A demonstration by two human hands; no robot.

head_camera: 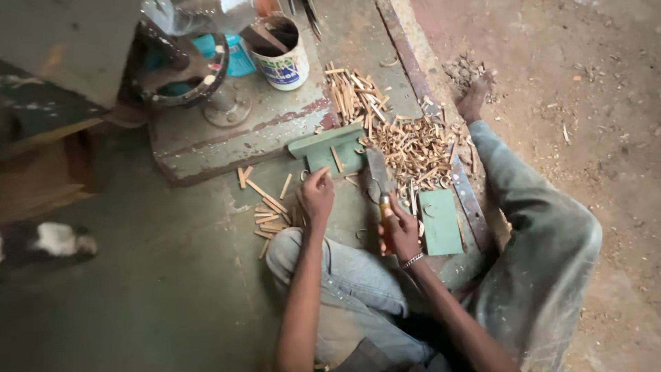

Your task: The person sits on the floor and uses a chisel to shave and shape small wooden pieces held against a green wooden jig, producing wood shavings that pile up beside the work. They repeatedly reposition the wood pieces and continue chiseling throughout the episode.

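Floor layout around the block

Block [327,148] sits mid-floor; curled shavings [413,148] right of it, long sticks [354,93] beyond, short sticks [268,210] near left, bucket [282,52] far behind, flat slab [441,220] near right.

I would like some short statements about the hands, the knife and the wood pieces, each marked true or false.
1. The right hand grips a knife with a broad blade. True.
2. The left hand is by the green block. True.
3. The white bucket lies tipped over beside the knee. False: it stands upright at the top, near the machine.
4. The curled shavings are heaped left of the left hand. False: they are heaped to the right of the block.
5. Wood sticks lie left of the left hand. True.
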